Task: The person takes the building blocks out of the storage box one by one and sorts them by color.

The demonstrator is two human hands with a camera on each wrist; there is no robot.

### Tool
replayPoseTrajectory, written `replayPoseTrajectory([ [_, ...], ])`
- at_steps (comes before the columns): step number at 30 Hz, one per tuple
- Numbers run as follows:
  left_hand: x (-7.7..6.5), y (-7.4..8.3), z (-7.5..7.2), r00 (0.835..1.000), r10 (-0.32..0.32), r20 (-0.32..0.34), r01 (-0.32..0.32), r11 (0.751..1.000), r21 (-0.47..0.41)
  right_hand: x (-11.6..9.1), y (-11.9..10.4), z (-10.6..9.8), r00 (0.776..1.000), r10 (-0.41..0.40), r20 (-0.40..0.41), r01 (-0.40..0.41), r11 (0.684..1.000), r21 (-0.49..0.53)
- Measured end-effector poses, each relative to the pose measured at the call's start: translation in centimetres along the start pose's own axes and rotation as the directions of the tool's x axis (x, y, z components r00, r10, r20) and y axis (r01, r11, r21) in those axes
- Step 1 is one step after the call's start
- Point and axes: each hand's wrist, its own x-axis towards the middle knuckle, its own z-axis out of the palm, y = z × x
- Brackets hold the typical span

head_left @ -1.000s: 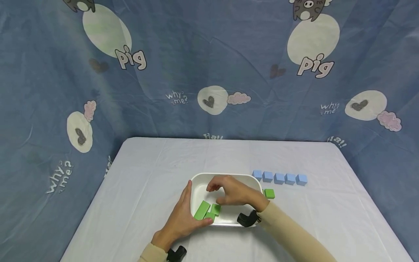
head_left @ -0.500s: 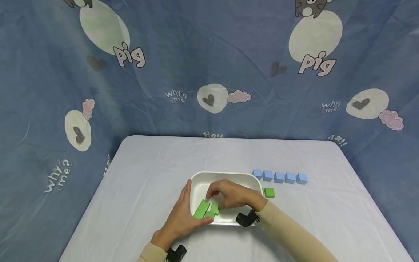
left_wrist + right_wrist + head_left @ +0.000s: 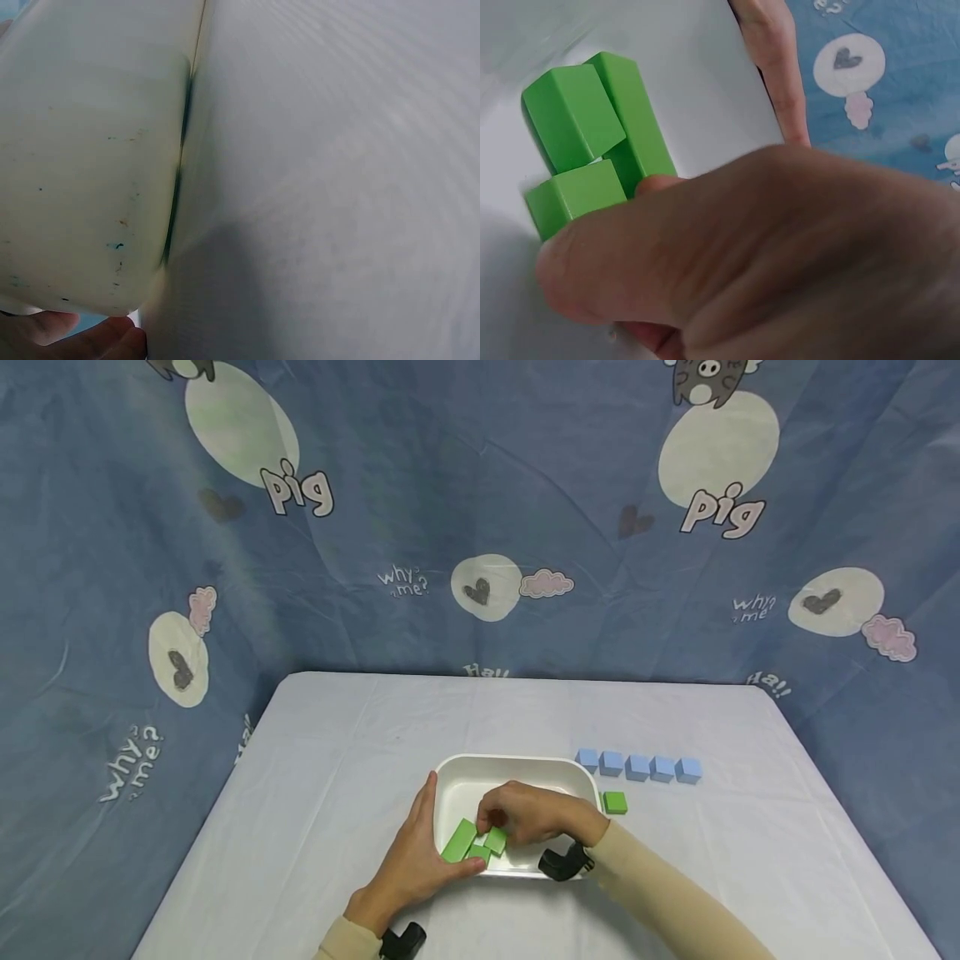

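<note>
A white tray stands on the table, and my left hand grips its near left corner, thumb over the near rim and fingers along the left side. In the left wrist view, fingers lie against the end of the tray wall. Inside the tray, my right hand pinches a small green block between thumb and forefinger. Close against it lie a long green block and another short green block, both near my left thumb.
Right of the tray, a single green block sits on the white-covered table. Behind it several blue cubes form a row reaching from the tray's back right corner. A blue patterned cloth hangs behind the table.
My right hand has lowered toward the green blocks, its fingers closing on the small one, which has shifted slightly. The left hand stays on the tray corner.
</note>
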Motion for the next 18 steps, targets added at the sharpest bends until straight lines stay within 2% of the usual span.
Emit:
replayPoseTrajectory([
  [10,0.03,0.07,-0.14,1.0,0.003,-0.004,-0.003,1.0,0.022,-0.04,-0.01,-0.11,1.0,-0.014,0.007,0.014,0.995,-0.095],
  [14,0.05,0.14,-0.16,1.0,0.0,-0.002,0.0,1.0,0.013,-0.01,0.14,-0.22,0.999,-0.013,-0.038,0.008,0.992,-0.124],
  [18,0.05,0.21,-0.09,1.0,-0.005,0.005,0.005,1.0,-0.003,-0.08,0.14,-0.64,0.993,-0.005,-0.12,-0.003,0.998,-0.068],
])
